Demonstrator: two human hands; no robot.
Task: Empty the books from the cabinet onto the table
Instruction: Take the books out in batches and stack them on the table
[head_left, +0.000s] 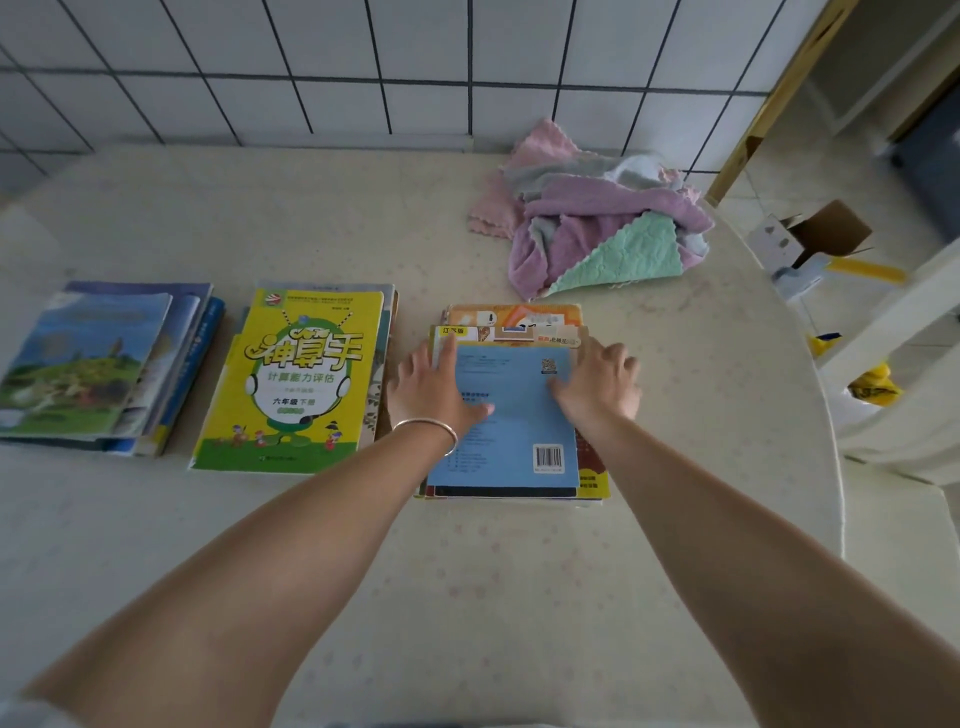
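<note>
Three stacks of books lie in a row on the pale table (467, 571). The right stack has a light blue book (511, 436) on top, back cover up, over orange and yellow books. My left hand (434, 387) rests flat on the blue book's left edge, fingers straight. My right hand (597, 382) lies flat on its upper right corner. The middle stack shows a yellow and green workbook (301, 379) on top. The left stack (104, 364) has a landscape cover on top. The cabinet is not in view.
A heap of pink, purple and green cloths (597, 228) lies at the back right of the table. A white tiled wall (363, 67) runs behind. Beyond the table's right edge stand an open cardboard box (815, 239) and a white chair (893, 364).
</note>
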